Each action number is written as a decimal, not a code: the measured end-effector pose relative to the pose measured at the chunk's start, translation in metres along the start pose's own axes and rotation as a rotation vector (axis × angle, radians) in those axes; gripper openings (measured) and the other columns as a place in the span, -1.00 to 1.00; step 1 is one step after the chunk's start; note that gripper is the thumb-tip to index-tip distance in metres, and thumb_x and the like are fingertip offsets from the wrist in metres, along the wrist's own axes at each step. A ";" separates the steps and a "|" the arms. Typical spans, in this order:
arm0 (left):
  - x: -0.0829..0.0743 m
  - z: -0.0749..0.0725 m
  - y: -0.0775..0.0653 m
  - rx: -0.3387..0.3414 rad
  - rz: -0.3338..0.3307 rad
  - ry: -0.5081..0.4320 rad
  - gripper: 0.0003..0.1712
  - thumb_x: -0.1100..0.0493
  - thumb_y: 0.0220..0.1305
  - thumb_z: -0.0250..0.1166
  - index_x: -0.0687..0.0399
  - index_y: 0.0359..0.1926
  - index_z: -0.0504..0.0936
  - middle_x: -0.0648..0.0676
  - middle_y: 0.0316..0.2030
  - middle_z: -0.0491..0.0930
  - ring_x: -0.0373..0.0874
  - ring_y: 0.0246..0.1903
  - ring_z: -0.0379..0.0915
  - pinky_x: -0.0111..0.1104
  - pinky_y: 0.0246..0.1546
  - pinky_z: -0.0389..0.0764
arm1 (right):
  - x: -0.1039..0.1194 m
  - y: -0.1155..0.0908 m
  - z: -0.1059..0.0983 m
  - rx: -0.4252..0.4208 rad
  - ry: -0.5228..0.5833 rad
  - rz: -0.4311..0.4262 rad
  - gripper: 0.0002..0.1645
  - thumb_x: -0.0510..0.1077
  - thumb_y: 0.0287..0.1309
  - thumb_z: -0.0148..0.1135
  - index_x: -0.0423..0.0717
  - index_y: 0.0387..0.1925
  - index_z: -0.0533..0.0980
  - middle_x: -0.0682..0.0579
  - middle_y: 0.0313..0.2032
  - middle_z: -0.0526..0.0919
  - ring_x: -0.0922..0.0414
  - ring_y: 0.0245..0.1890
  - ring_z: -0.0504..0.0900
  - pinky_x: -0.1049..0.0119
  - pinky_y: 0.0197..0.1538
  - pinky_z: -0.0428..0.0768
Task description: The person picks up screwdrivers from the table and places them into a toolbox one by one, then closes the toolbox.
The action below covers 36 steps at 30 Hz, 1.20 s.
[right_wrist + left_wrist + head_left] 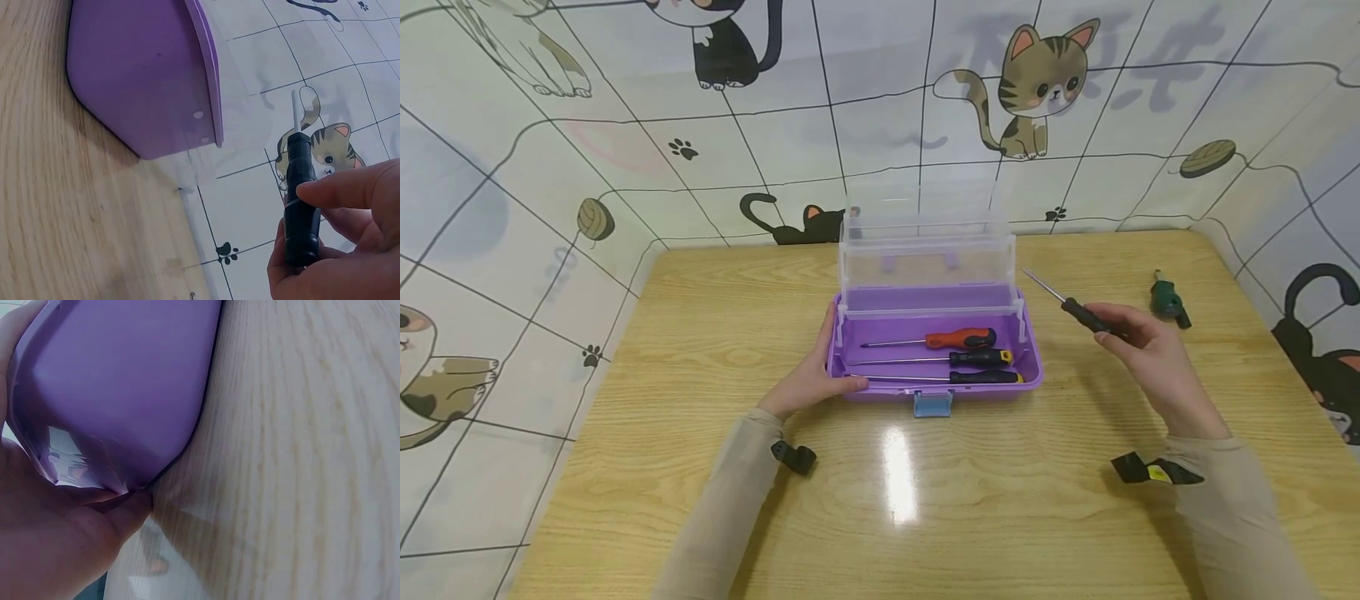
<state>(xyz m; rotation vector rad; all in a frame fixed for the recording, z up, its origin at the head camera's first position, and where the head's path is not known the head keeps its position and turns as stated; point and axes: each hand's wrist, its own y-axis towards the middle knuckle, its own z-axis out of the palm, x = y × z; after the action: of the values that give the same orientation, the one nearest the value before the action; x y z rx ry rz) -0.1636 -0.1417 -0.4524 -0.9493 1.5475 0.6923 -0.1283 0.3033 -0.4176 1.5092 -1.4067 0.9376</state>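
A purple toolbox stands on the table with its transparent lid raised. Three screwdrivers lie in it side by side: a red-handled screwdriver, a black screwdriver with a yellow end, and another black-handled screwdriver along the front wall. My left hand grips the box's left end, thumb at the front corner; the left wrist view shows the fingers against its purple wall. Right of the box, my right hand pinches a black-handled screwdriver in the air, its shaft pointing away and to the left.
A small dark green tool lies at the table's right rear, beyond my right hand; its kind is unclear. A blue latch hangs at the box's front. Behind the wooden table rises a cat-patterned wall covering.
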 end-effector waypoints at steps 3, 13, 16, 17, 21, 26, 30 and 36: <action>-0.011 0.001 -0.003 0.007 -0.011 -0.021 0.48 0.24 0.01 0.51 -0.30 0.48 -0.56 0.01 0.49 -0.52 0.04 0.44 -0.36 -0.03 0.38 -0.18 | 0.000 0.000 0.002 0.026 0.038 0.019 -0.53 -0.36 0.31 0.12 -0.19 0.24 0.45 0.22 0.02 0.51 0.30 -0.05 0.50 0.62 -0.09 0.48; -0.021 0.003 -0.007 0.007 -0.022 -0.026 0.47 0.26 0.01 0.50 -0.26 0.48 -0.55 0.02 0.49 -0.52 0.05 0.44 -0.36 -0.03 0.38 -0.18 | 0.007 0.000 0.009 0.049 0.061 0.097 -0.52 -0.29 0.34 0.11 -0.14 0.28 0.41 0.18 0.08 0.46 0.29 0.01 0.46 0.62 -0.04 0.45; -0.021 0.003 -0.008 0.004 -0.031 -0.020 0.47 0.26 0.00 0.50 -0.25 0.49 -0.55 0.02 0.49 -0.52 0.04 0.44 -0.36 -0.04 0.38 -0.19 | 0.010 0.000 0.010 0.053 0.095 0.100 -0.51 -0.30 0.33 0.12 -0.16 0.27 0.42 0.16 0.08 0.46 0.28 0.02 0.46 0.62 -0.04 0.45; -0.021 0.003 -0.007 0.004 -0.030 -0.017 0.47 0.25 0.00 0.50 -0.24 0.49 -0.55 0.03 0.49 -0.51 0.05 0.44 -0.35 -0.03 0.38 -0.18 | 0.011 0.000 0.011 0.053 0.101 0.099 -0.51 -0.30 0.32 0.13 -0.16 0.27 0.42 0.17 0.07 0.47 0.28 0.01 0.46 0.62 -0.04 0.45; -0.013 0.002 -0.004 0.008 -0.017 -0.015 0.47 0.26 0.01 0.50 -0.26 0.48 -0.55 0.03 0.49 -0.51 0.08 0.44 -0.35 -0.03 0.38 -0.16 | 0.014 0.000 0.012 0.058 0.118 0.097 -0.52 -0.31 0.31 0.14 -0.17 0.26 0.43 0.16 0.07 0.48 0.27 0.00 0.47 0.61 -0.05 0.46; 0.007 -0.002 0.002 0.001 -0.004 0.015 0.48 0.23 0.01 0.50 -0.43 0.45 -0.56 -0.08 0.49 -0.52 -0.02 0.45 -0.39 -0.04 0.38 -0.17 | 0.017 0.001 0.015 0.065 0.123 0.099 -0.53 -0.28 0.32 0.15 -0.15 0.25 0.44 0.15 0.07 0.47 0.26 -0.01 0.47 0.60 -0.05 0.46; 0.011 -0.002 0.002 -0.007 0.002 0.030 0.46 0.11 0.01 0.52 -0.55 0.44 -0.54 -0.15 0.48 -0.51 -0.10 0.44 -0.43 -0.03 0.38 -0.19 | 0.018 0.002 0.019 0.075 0.115 0.087 -0.52 -0.26 0.31 0.16 -0.17 0.25 0.43 0.12 0.08 0.47 0.25 0.00 0.47 0.59 -0.04 0.46; 0.011 -0.001 0.001 -0.010 0.006 0.024 0.44 0.00 -0.01 0.53 -0.64 0.43 -0.51 -0.17 0.48 -0.50 -0.10 0.44 -0.42 -0.02 0.38 -0.20 | 0.022 0.007 0.025 0.086 0.054 0.058 -0.53 -0.22 0.33 0.15 -0.16 0.26 0.44 0.12 0.09 0.48 0.25 0.01 0.47 0.56 -0.04 0.46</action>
<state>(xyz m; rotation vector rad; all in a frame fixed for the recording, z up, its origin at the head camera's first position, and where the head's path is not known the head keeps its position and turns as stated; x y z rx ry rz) -0.1649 -0.1443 -0.4626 -0.9637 1.5700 0.6958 -0.1337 0.2720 -0.4052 1.5017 -1.3938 1.0791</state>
